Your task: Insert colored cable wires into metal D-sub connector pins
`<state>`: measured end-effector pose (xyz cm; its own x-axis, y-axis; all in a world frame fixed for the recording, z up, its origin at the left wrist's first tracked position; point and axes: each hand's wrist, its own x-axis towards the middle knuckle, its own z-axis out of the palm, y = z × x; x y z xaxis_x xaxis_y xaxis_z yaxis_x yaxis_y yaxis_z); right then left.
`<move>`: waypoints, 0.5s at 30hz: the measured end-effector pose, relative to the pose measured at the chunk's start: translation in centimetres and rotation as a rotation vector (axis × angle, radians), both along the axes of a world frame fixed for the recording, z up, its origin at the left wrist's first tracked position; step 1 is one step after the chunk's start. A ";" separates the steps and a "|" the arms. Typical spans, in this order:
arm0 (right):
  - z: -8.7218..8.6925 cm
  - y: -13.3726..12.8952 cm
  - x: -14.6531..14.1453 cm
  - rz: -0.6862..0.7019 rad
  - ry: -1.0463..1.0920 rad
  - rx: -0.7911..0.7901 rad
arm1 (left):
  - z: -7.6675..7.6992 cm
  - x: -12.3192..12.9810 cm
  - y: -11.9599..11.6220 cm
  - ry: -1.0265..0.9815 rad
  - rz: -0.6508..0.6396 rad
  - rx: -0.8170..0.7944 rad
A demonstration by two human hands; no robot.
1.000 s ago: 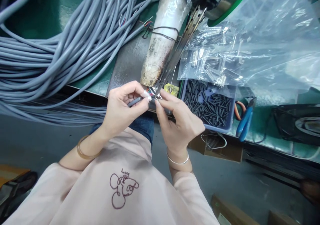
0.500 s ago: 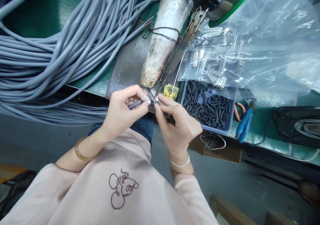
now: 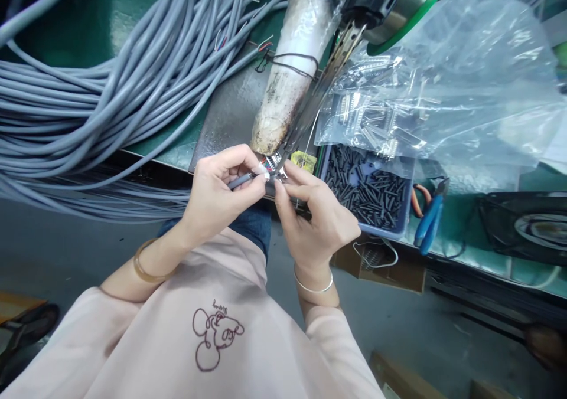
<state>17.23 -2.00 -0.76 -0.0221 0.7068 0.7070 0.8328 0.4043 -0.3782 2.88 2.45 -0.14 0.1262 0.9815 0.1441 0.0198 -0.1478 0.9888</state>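
Observation:
My left hand (image 3: 219,192) pinches a grey cable (image 3: 240,180) close to its stripped end, where small red and blue wires show. Something white covers a fingertip of that hand. The wires meet a small metal multi-pin connector (image 3: 273,160), partly hidden by fingers. My right hand (image 3: 316,210) has its thumb and fingers closed at the connector's right end. Right above, the metal shaft of a soldering iron (image 3: 325,80) points down, its tip at the connector. A thin solder wire (image 3: 313,132) hangs beside it. Left of the iron stands a plastic-wrapped, scorched white tube (image 3: 283,92).
Coiled grey cables (image 3: 128,92) cover the left of the green bench. On the right are a clear bag (image 3: 443,98) of metal connectors, a blue bin (image 3: 401,225) of short black tubes, and blue-handled cutters (image 3: 429,222). A yellow sponge (image 3: 303,161) lies behind my right hand.
Both hands keep their hold. The connector has shifted slightly and shows more of its pins. The view has moved a little.

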 end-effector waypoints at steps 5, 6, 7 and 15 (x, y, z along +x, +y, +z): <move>0.0 -0.2 0.2 -0.019 -0.074 0.025 | 0.1 -0.1 -0.1 0.022 -0.009 -0.005; 0.0 -0.2 0.3 -0.013 -0.095 0.028 | 0.1 -0.1 -0.1 0.023 -0.016 -0.002; 0.0 -0.2 0.4 -0.006 -0.115 0.028 | 0.0 -0.1 -0.2 0.022 -0.024 0.000; -0.5 -0.4 0.9 0.044 -0.179 0.047 | -0.6 -0.3 -0.7 0.045 -0.068 0.004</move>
<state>18.13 -2.35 -1.22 -0.1806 0.6689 0.7211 0.8662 0.4555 -0.2056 2.60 1.74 -0.79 0.1993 0.9698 0.1404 0.0545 -0.1540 0.9866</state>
